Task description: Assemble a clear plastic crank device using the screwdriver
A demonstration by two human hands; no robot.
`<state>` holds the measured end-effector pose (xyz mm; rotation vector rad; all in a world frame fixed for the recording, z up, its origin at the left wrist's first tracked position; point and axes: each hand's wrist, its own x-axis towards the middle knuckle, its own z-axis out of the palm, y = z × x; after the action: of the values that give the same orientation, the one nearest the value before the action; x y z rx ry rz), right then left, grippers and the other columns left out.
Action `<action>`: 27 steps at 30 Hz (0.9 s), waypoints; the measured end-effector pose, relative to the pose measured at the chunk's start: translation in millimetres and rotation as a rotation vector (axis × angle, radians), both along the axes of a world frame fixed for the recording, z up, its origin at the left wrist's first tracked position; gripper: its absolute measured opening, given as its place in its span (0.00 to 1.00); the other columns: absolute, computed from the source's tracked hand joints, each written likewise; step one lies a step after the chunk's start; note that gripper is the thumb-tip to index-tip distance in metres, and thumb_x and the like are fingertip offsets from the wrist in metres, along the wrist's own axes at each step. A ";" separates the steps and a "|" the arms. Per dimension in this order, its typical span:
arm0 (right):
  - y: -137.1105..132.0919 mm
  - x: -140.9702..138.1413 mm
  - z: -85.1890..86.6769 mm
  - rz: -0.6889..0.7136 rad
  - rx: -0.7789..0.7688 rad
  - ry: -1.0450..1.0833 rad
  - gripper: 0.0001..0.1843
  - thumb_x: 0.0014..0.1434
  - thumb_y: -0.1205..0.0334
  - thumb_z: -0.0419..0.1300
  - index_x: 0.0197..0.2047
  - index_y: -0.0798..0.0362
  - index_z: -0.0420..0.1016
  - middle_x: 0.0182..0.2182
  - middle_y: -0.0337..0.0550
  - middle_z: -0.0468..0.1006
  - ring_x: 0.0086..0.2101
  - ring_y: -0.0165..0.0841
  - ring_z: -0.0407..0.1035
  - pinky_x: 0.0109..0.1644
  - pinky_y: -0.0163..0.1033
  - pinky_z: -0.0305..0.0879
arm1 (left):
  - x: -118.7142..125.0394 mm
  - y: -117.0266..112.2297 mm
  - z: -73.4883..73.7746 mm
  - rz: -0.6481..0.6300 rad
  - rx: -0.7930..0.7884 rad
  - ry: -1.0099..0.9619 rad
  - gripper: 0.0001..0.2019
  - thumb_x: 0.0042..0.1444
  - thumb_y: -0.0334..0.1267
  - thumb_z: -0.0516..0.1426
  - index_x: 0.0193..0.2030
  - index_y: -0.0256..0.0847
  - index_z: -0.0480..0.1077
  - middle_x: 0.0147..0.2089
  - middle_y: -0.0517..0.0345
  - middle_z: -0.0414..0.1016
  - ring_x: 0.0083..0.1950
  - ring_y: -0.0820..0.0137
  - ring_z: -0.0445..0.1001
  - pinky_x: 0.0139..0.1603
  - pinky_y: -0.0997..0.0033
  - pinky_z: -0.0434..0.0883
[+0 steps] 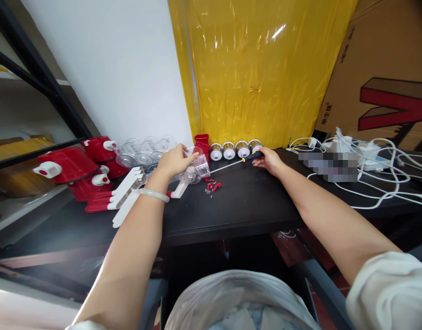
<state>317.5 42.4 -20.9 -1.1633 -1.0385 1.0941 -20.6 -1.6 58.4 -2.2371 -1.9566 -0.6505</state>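
Two hands reach across the black table (252, 201). Left hand (174, 160) grips a clear plastic housing (196, 168). Right hand (271, 160) closes on a screwdriver (238, 162).

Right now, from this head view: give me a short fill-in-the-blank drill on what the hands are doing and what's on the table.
1. The right hand grips the handle of a ____ lying on the black table.
2. The left hand rests on a clear plastic ____ part.
3. The sheet hanging behind the table is ____.
4. Small ____ pieces lie between the hands.

Missing words: screwdriver; transparent housing; yellow; red
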 end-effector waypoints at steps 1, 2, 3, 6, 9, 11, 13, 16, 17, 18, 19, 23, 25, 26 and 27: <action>0.8 0.7 -1.5 -0.008 0.014 -0.031 0.14 0.66 0.57 0.48 0.31 0.52 0.66 0.14 0.39 0.72 0.15 0.29 0.66 0.23 0.32 0.64 | 0.0 -0.1 0.0 -0.002 -0.001 -0.001 0.33 0.54 0.68 0.47 0.52 0.42 0.67 0.51 0.47 0.78 0.50 0.53 0.76 0.47 0.59 0.69; 1.9 1.5 -3.2 -0.018 0.035 -0.065 0.15 0.66 0.54 0.48 0.31 0.52 0.65 0.12 0.37 0.70 0.13 0.28 0.63 0.22 0.32 0.64 | 0.0 0.0 0.1 -0.004 0.001 -0.002 0.33 0.54 0.68 0.47 0.52 0.42 0.67 0.50 0.47 0.78 0.50 0.53 0.76 0.47 0.58 0.69; 3.2 2.4 -4.9 -0.026 0.059 -0.102 0.16 0.66 0.52 0.49 0.30 0.51 0.65 0.10 0.35 0.67 0.12 0.28 0.60 0.22 0.33 0.64 | 0.0 0.0 0.1 -0.005 0.002 -0.001 0.33 0.54 0.68 0.47 0.52 0.42 0.67 0.50 0.47 0.78 0.50 0.53 0.76 0.47 0.58 0.69; 6.1 4.1 -7.5 -0.058 0.076 -0.178 0.17 0.66 0.51 0.49 0.29 0.51 0.65 0.08 0.32 0.62 0.10 0.27 0.55 0.24 0.35 0.67 | 0.3 0.1 0.5 -0.002 0.001 0.005 0.33 0.54 0.69 0.47 0.51 0.42 0.67 0.50 0.48 0.78 0.50 0.52 0.76 0.47 0.57 0.69; 5.0 2.7 -3.4 -0.067 -0.029 -0.082 0.18 0.67 0.57 0.41 0.31 0.52 0.66 0.12 0.39 0.70 0.15 0.31 0.66 0.24 0.34 0.67 | 0.3 0.7 0.4 0.002 -0.001 0.012 0.33 0.54 0.69 0.47 0.51 0.42 0.67 0.50 0.47 0.78 0.50 0.52 0.75 0.47 0.58 0.69; 2.2 0.3 1.4 -0.038 -0.065 0.006 0.17 0.65 0.61 0.39 0.34 0.53 0.67 0.16 0.43 0.75 0.19 0.33 0.72 0.26 0.34 0.68 | -0.2 1.5 -0.3 0.003 0.005 0.011 0.33 0.54 0.69 0.47 0.51 0.42 0.67 0.50 0.47 0.78 0.50 0.52 0.75 0.47 0.58 0.69; -0.8 -2.1 5.1 -0.005 -0.057 0.043 0.16 0.64 0.63 0.40 0.36 0.53 0.68 0.19 0.44 0.77 0.21 0.33 0.74 0.27 0.34 0.68 | -0.8 2.2 -1.2 0.003 0.010 0.009 0.33 0.54 0.69 0.47 0.52 0.42 0.67 0.50 0.46 0.78 0.50 0.52 0.75 0.48 0.58 0.68; -1.8 -3.2 5.6 0.012 -0.043 0.024 0.15 0.65 0.64 0.42 0.36 0.54 0.68 0.17 0.42 0.75 0.18 0.31 0.71 0.26 0.32 0.67 | -1.1 2.4 -2.0 0.007 0.011 0.007 0.33 0.54 0.68 0.47 0.52 0.42 0.67 0.50 0.47 0.78 0.50 0.53 0.75 0.48 0.59 0.68; -1.0 -2.7 4.3 0.005 -0.036 0.009 0.15 0.65 0.63 0.42 0.36 0.54 0.68 0.16 0.41 0.74 0.16 0.30 0.69 0.24 0.32 0.66 | -0.9 2.1 -2.0 0.009 0.010 0.006 0.33 0.54 0.68 0.47 0.52 0.42 0.67 0.50 0.47 0.78 0.50 0.53 0.75 0.48 0.59 0.68; 0.2 -1.7 2.4 -0.006 -0.023 -0.007 0.14 0.66 0.61 0.44 0.35 0.53 0.67 0.14 0.39 0.72 0.14 0.30 0.66 0.23 0.31 0.65 | -0.6 1.8 -1.8 0.010 0.008 0.006 0.33 0.54 0.68 0.47 0.52 0.42 0.67 0.50 0.47 0.78 0.50 0.53 0.75 0.48 0.59 0.68; 1.6 -0.5 0.1 -0.019 -0.002 -0.021 0.14 0.67 0.59 0.45 0.35 0.53 0.67 0.12 0.37 0.69 0.13 0.29 0.63 0.22 0.31 0.64 | -0.3 1.5 -1.4 0.011 0.007 0.007 0.33 0.54 0.68 0.48 0.52 0.42 0.67 0.50 0.47 0.78 0.50 0.53 0.75 0.48 0.59 0.68; 6.9 4.0 -7.8 -0.032 0.084 -0.088 0.15 0.66 0.48 0.52 0.35 0.51 0.66 0.07 0.27 0.58 0.09 0.25 0.52 0.25 0.34 0.68 | 1.3 0.4 0.0 0.010 0.002 0.009 0.33 0.54 0.68 0.48 0.53 0.42 0.67 0.50 0.47 0.78 0.49 0.53 0.75 0.47 0.59 0.68; 8.1 4.2 -8.3 -0.031 0.075 -0.119 0.17 0.66 0.47 0.51 0.33 0.51 0.65 0.07 0.28 0.58 0.09 0.25 0.52 0.25 0.35 0.69 | 1.6 0.4 0.0 0.008 0.000 0.007 0.34 0.54 0.68 0.48 0.53 0.42 0.67 0.50 0.47 0.78 0.50 0.53 0.75 0.48 0.58 0.68; 8.2 3.7 -7.4 -0.036 0.051 -0.122 0.18 0.67 0.48 0.48 0.32 0.51 0.65 0.08 0.30 0.60 0.10 0.26 0.54 0.24 0.35 0.69 | 1.6 0.5 -0.2 0.007 0.001 0.005 0.34 0.54 0.68 0.48 0.53 0.42 0.67 0.50 0.47 0.78 0.50 0.53 0.75 0.48 0.58 0.68; 7.9 2.9 -5.8 -0.040 0.018 -0.113 0.19 0.68 0.50 0.46 0.31 0.51 0.65 0.09 0.33 0.63 0.10 0.27 0.57 0.24 0.34 0.68 | 1.5 0.6 -0.4 0.005 0.001 0.003 0.33 0.54 0.68 0.48 0.53 0.41 0.67 0.50 0.47 0.78 0.50 0.53 0.75 0.48 0.58 0.68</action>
<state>320.4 50.3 -26.7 -1.2380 -1.1054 0.9947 -19.1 -1.0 58.0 -2.2303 -1.9595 -0.6475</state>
